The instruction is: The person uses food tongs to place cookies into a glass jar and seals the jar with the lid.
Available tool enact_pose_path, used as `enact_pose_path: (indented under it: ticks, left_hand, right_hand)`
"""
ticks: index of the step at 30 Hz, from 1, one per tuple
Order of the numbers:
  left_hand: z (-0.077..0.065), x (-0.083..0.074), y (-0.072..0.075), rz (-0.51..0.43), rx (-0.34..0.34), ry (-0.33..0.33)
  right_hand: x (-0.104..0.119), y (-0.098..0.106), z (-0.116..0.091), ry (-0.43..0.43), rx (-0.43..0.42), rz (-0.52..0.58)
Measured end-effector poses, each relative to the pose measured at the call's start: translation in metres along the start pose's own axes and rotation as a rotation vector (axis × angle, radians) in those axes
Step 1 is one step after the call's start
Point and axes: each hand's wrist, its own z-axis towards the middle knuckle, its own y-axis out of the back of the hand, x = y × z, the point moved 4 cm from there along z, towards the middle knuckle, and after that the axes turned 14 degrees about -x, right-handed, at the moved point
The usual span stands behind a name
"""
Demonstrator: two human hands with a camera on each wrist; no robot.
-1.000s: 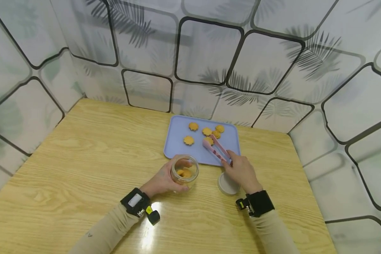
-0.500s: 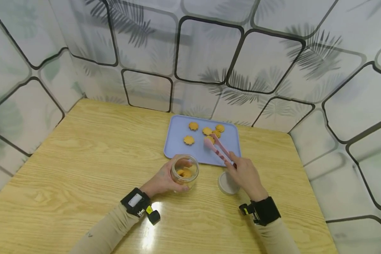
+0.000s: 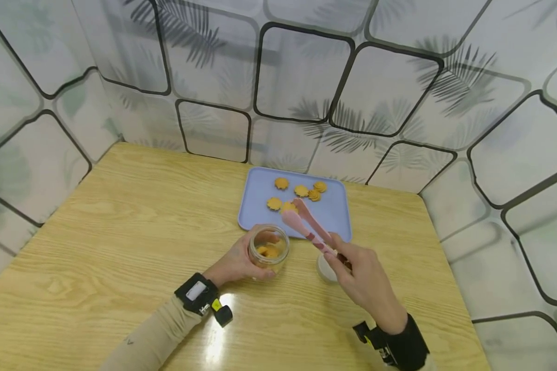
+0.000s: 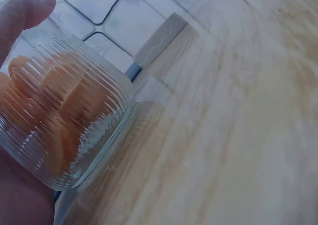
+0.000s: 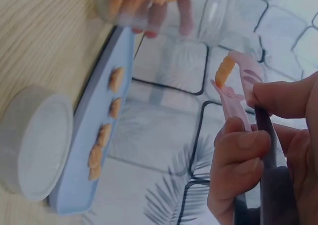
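Where the right hand [image 3: 366,273] works: nearest the wearer, thumb and fingers curl round the dark handles of pink tongs [image 3: 298,222], squeezing them partly together; a slackening grip could drop the load, too hard a squeeze could crack it. Count: one pair of tongs.
Left hand [image 3: 241,263]: fingers and thumb wrap the side of a ribbed glass jar [image 3: 280,262], its mouth uncovered; a bump from the tongs could jolt it if that hold were loose. Count: one jar.
Jar cookies [image 4: 64,86]: several, overlapping inside the glass; the ribbing blurs them, so I cannot tell the exact number.
Lid [image 3: 327,270]: off the jar, on the wooden table [image 3: 144,221] near the tray, partly hidden by the right hand; a low wrist might nudge it. Count: one.
Held cookie [image 5: 225,72]: pinched between the tong tips, apart from the jar; with so little of it gripped, it might slip or twist out. Count: one.
Blue tray [image 3: 252,216]: flat on the table, beyond the jar. Count: one.
Tray cookies [image 3: 281,183]: five, three clustered at the right; tongs swept low could scatter them.
Backdrop [image 3: 292,72]: farthest, printed with leaves and dark outlines.
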Motion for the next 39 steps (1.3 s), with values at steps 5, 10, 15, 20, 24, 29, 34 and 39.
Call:
enact_pose_path:
  ticks: [5,10,15,20,24,29,34,39]
  left_hand:
    - [-0.001,0.001,0.001,-0.007,0.006,0.020]
    - [-0.001,0.000,0.005,0.074,-0.019,0.044]
    - [-0.001,0.000,0.006,0.107,-0.029,0.087]
    - [-0.001,0.002,0.005,0.091,-0.021,0.087]
    - [-0.001,0.002,0.004,0.075,-0.025,0.075]
    - [-0.001,-0.001,0.004,0.055,-0.012,0.071]
    - [-0.001,-0.001,0.003,0.032,-0.006,0.075]
    - [-0.001,-0.001,0.002,0.015,-0.012,0.059]
  right_hand:
    - [0.019,0.003,-0.007,0.078,0.016,0.029]
    - [0.028,0.002,-0.011,0.107,0.052,0.056]
    - [0.027,-0.003,-0.012,0.116,0.091,0.064]
    - [0.026,-0.004,-0.013,0.089,0.122,0.039]
    - [0.027,-0.004,-0.014,0.078,0.134,0.023]
    - [0.029,-0.004,-0.015,0.066,0.144,0.004]
    - [0.029,-0.003,-0.015,0.068,0.148,-0.019]
    - [0.029,-0.002,-0.017,0.084,0.150,-0.040]
